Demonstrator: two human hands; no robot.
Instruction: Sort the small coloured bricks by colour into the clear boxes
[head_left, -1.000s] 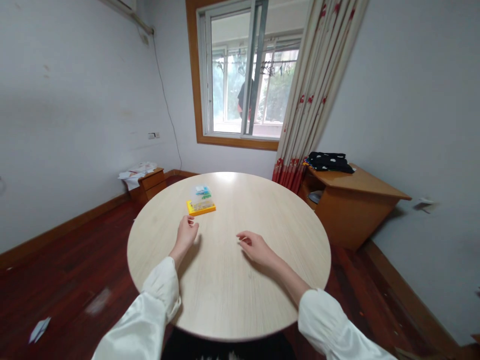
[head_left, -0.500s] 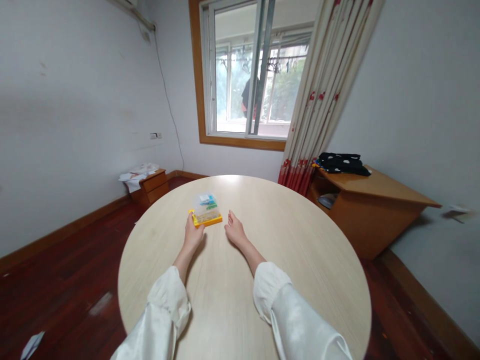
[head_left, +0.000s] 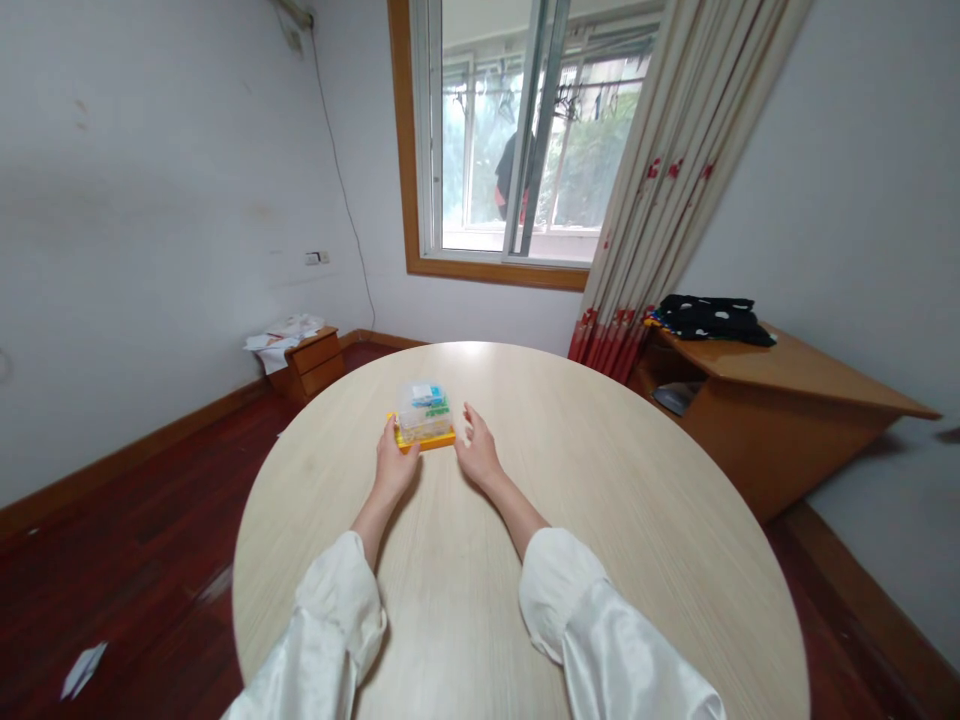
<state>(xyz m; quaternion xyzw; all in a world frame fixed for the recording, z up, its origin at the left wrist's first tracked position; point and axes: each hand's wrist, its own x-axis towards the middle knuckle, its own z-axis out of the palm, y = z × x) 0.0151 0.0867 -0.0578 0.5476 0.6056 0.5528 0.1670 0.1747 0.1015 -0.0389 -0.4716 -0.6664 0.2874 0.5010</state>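
Observation:
A small clear plastic box (head_left: 425, 412) with a yellow base and blue and green parts or labels stands on the round table (head_left: 465, 580). My left hand (head_left: 394, 462) grips the left front corner of its yellow base, thumb along the front edge. At the right side of the box is my right hand (head_left: 478, 450), its fingers apart and bent a little. Whether the right hand touches the yellow edge, I cannot tell. What lies inside the box is too small to make out.
A wooden desk (head_left: 817, 400) with black spotted cloth (head_left: 712, 318) on it stands at the right. Papers (head_left: 289, 335) lie on a low wooden cabinet (head_left: 319, 362) at the left. Behind the table are a window (head_left: 517, 150) and a long curtain (head_left: 675, 200).
My right hand has come closer to the right side of the box. The left hand keeps its hold on the box. The view has shifted slightly.

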